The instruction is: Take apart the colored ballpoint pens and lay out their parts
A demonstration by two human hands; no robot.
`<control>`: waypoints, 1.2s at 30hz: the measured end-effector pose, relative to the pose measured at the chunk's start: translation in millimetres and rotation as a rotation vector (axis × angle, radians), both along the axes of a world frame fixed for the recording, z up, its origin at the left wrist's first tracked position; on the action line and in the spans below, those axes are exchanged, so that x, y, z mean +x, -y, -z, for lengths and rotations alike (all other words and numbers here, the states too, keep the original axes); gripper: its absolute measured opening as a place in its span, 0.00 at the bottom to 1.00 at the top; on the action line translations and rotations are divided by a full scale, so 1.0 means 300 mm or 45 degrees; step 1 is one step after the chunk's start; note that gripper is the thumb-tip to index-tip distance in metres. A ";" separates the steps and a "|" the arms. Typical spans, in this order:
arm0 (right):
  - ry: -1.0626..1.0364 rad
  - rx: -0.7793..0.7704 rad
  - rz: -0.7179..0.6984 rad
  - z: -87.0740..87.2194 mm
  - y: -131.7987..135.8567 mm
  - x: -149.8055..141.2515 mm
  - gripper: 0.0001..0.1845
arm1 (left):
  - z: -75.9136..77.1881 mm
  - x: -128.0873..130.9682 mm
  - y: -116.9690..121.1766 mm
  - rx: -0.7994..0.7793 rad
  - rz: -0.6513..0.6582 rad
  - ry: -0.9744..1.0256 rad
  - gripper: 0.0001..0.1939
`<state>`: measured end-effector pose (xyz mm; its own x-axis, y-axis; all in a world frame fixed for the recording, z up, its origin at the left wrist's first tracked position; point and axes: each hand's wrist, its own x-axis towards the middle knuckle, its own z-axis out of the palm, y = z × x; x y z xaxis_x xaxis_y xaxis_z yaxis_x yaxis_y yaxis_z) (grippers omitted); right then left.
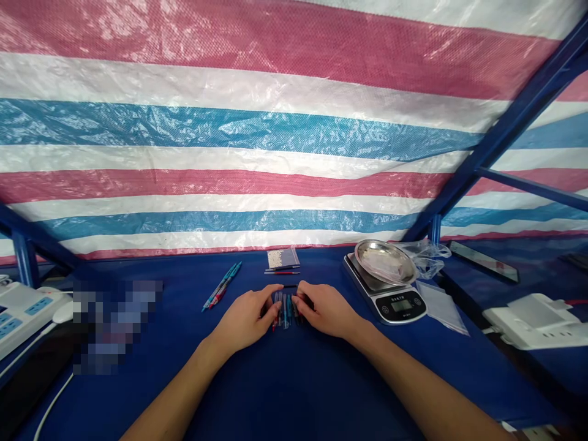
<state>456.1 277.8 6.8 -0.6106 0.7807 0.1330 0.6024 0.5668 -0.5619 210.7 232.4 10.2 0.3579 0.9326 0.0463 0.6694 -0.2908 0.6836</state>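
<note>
Between my hands a row of slim pen parts (286,311), some clear, some blue, red or dark, lies side by side on the blue table. My left hand (250,315) curls against the row's left side, its thumb low and its index finger stretched along the top. From the right, my right hand (327,310) presses in with bent fingers, thumb on the dark pieces. A thin dark rod (290,286) spans the gap between the two index fingertips. Beyond it rest pen refills (282,272), one red and one dark, by a small bag of pale bits (281,258).
Blue and red pens (222,286) lie to the left. On the right stands a digital scale (400,308) carrying a metal bowl (384,262), with plastic bags (443,306) beside it. Farther right are a phone (484,261) and a white power adapter (537,321). A power strip (34,309) sits far left.
</note>
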 end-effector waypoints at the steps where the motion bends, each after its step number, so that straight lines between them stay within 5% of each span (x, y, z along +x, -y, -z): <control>1: 0.001 -0.003 -0.012 -0.001 0.000 0.000 0.08 | -0.003 -0.001 0.001 -0.009 -0.002 0.011 0.22; 6: -0.031 0.007 0.055 0.011 -0.013 0.003 0.09 | -0.020 -0.032 -0.009 0.000 -0.080 0.059 0.22; 12: -0.007 0.074 0.213 0.019 -0.034 0.009 0.14 | 0.002 -0.181 -0.062 0.488 -0.545 -0.301 0.14; 16: 0.022 0.058 0.216 0.016 -0.036 0.007 0.14 | 0.042 -0.278 -0.084 0.465 -0.754 -0.586 0.11; 23: 0.014 0.039 0.208 0.018 -0.037 0.006 0.13 | 0.061 -0.314 -0.098 0.205 -0.742 -0.441 0.08; 36: -0.063 0.048 0.221 0.019 -0.041 0.011 0.14 | 0.059 -0.357 -0.092 0.233 -0.727 -0.542 0.09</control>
